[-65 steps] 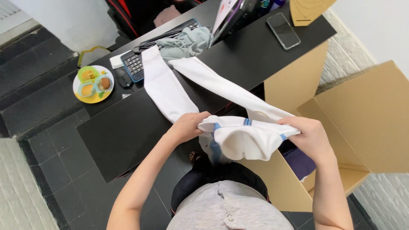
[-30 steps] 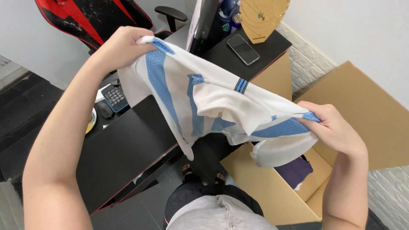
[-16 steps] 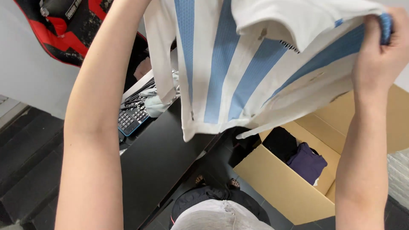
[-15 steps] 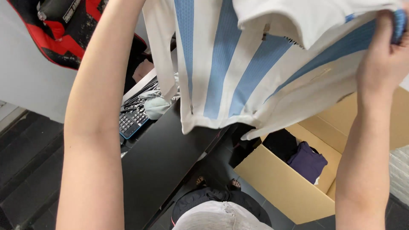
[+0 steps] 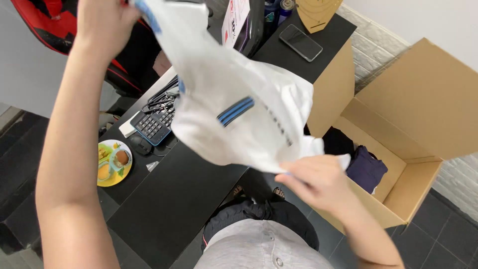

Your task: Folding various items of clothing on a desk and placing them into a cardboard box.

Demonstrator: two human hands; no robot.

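I see my left hand [image 5: 104, 20] at upper left, fingers clamped on one end of the white shirt [image 5: 234, 114] — it stretches across mid-frame above the black desk [image 5: 169, 209]. My right hand [image 5: 318, 182], lower centre, pinches the other end, beside the open box [image 5: 413, 149].
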